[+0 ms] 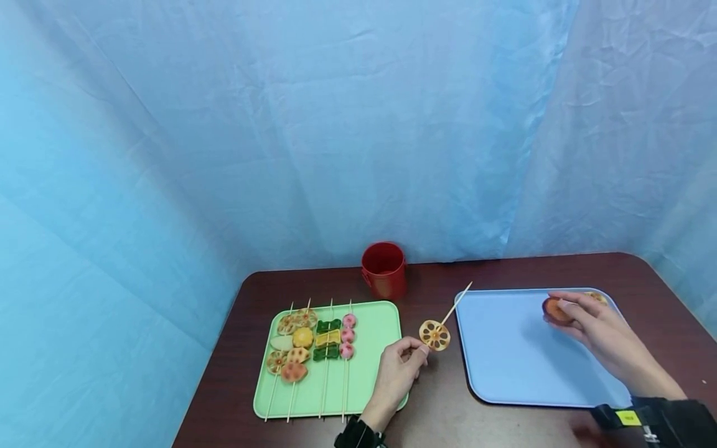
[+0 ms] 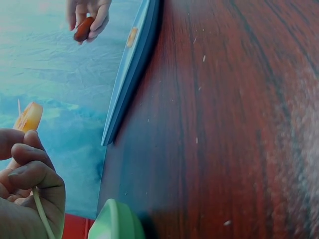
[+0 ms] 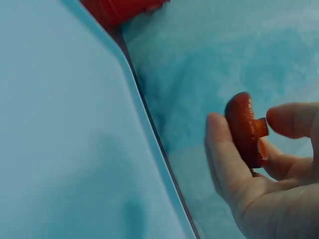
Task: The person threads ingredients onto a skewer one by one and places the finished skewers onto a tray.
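Left hand (image 1: 399,367) pinched a skewer (image 1: 448,315) carrying a lotus root slice (image 1: 434,335) at centre; right hand (image 1: 596,325) gripped a red mushroom piece (image 1: 553,309) over the blue tray (image 1: 515,354), lower right

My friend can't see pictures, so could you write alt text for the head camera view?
A person's left hand pinches a skewer carrying a lotus slice, between a green tray of filled skewers and a blue tray. The right hand holds a brown piece over the blue tray. A red cup stands behind on the dark table.
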`<action>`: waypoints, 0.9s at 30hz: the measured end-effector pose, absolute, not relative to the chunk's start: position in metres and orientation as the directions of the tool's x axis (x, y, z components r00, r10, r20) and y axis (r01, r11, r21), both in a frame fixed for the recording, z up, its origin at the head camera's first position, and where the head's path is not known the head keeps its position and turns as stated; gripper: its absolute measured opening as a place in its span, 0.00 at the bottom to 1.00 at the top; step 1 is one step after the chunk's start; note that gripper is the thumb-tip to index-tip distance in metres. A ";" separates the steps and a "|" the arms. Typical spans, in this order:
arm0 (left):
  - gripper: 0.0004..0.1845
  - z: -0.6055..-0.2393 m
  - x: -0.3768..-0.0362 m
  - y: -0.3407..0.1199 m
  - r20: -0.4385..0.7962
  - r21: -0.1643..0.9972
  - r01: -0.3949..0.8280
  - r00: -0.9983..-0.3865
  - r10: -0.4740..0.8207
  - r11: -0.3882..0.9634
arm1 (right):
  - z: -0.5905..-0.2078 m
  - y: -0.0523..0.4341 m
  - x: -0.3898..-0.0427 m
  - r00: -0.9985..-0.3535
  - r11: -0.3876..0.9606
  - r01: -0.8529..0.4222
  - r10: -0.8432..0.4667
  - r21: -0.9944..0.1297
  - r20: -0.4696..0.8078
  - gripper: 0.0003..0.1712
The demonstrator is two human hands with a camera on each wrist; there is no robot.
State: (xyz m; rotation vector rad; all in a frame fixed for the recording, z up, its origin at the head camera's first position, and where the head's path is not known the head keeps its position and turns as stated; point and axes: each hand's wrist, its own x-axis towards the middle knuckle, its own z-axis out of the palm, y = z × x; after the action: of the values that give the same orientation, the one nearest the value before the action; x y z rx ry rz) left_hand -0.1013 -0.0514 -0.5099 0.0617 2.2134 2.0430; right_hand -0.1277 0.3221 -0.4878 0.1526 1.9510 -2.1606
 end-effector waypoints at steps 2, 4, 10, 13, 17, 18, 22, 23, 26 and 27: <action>0.11 -0.511 -0.101 -0.052 -0.069 0.995 -0.059 -0.990 0.119 0.084 | -0.487 0.312 -0.128 -0.971 -0.143 0.231 -0.100 -0.962 -0.218 0.10; 0.11 -0.511 -0.102 -0.052 -0.074 0.994 -0.063 -0.990 0.124 0.089 | -0.486 0.303 -0.128 -0.971 -0.174 0.233 -0.091 -0.957 -0.220 0.11; 0.12 -0.513 -0.101 -0.052 -0.069 0.993 -0.054 -0.987 0.146 0.102 | -0.482 0.281 -0.130 -0.965 -0.260 0.261 -0.047 -0.930 -0.258 0.11; 0.12 -0.513 -0.099 -0.052 -0.063 0.993 -0.047 -0.986 0.156 0.105 | -0.481 0.271 -0.132 -0.962 -0.278 0.269 -0.031 -0.922 -0.271 0.13; 0.11 -0.512 -0.096 -0.051 -0.064 0.995 -0.049 -0.983 0.174 0.091 | -0.481 0.260 -0.136 -0.964 -0.313 0.262 -0.035 -0.913 -0.265 0.17; 0.11 -0.512 -0.096 -0.051 -0.067 0.995 -0.051 -0.981 0.181 0.091 | -0.481 0.257 -0.137 -0.964 -0.325 0.259 -0.034 -0.910 -0.262 0.18; 0.11 -0.510 -0.094 -0.049 -0.083 0.994 -0.065 -0.974 0.211 0.091 | -0.481 0.249 -0.140 -0.968 -0.360 0.244 -0.037 -0.900 -0.247 0.19; 0.11 -0.510 -0.094 -0.049 -0.086 0.993 -0.067 -0.972 0.218 0.093 | -0.481 0.247 -0.141 -0.969 -0.367 0.241 -0.036 -0.899 -0.246 0.20; 0.11 -0.508 -0.092 -0.048 -0.082 0.993 -0.060 -0.968 0.236 0.097 | -0.481 0.243 -0.142 -0.972 -0.376 0.231 -0.039 -0.898 -0.233 0.21; 0.11 -0.508 -0.092 -0.048 -0.074 0.994 -0.052 -0.968 0.240 0.099 | -0.481 0.242 -0.142 -0.973 -0.383 0.225 -0.040 -0.896 -0.228 0.20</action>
State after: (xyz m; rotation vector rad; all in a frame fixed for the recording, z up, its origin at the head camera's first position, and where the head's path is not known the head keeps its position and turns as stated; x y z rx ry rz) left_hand -0.0920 -0.0482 -0.5077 0.1890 2.1561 1.9643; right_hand -0.1417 0.2416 -0.4808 0.2519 1.6429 -2.4743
